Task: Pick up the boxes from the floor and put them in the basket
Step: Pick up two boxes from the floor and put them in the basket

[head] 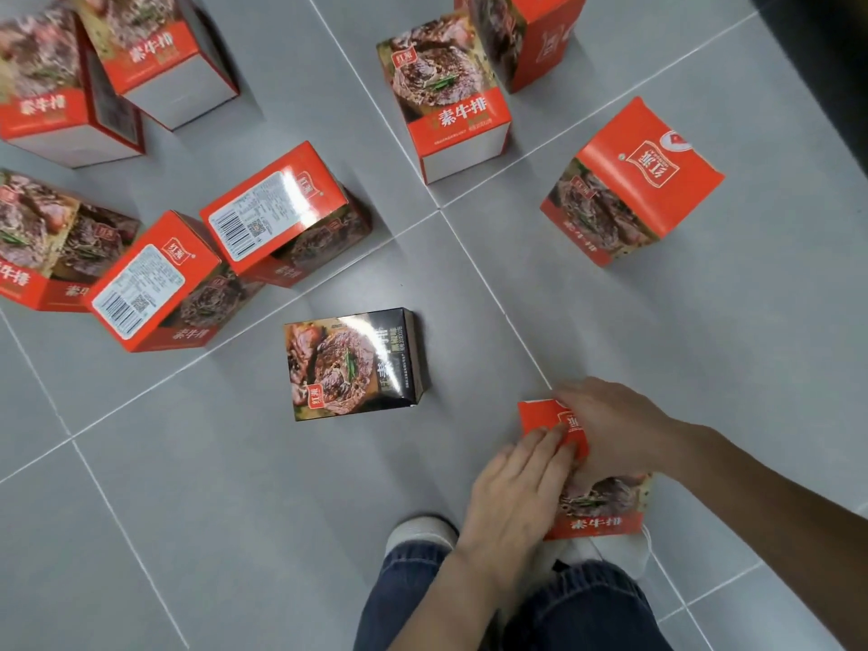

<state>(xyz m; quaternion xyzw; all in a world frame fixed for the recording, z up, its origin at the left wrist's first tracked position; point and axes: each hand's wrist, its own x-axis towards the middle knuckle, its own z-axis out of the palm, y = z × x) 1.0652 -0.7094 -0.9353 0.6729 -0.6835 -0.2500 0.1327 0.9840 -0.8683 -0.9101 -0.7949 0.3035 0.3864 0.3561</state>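
Holding one red box in both hands, low right of view, over white shoes and jeans. Right hand is curled over its red top. Left hand has its fingers laid fairly straight against the near-left side, thumb hidden. Can't tell if the box is clear of the grey tile floor.

Nearest other: black box, flat on the floor, left-forward of the hands, apart from them. Tilted red box sits further out on the right. Far centre: upright red box with another touching behind it. Left side is crowded: two barcode-up boxes leaning together, a further one at the left edge against them, and a top-left pair packed close.
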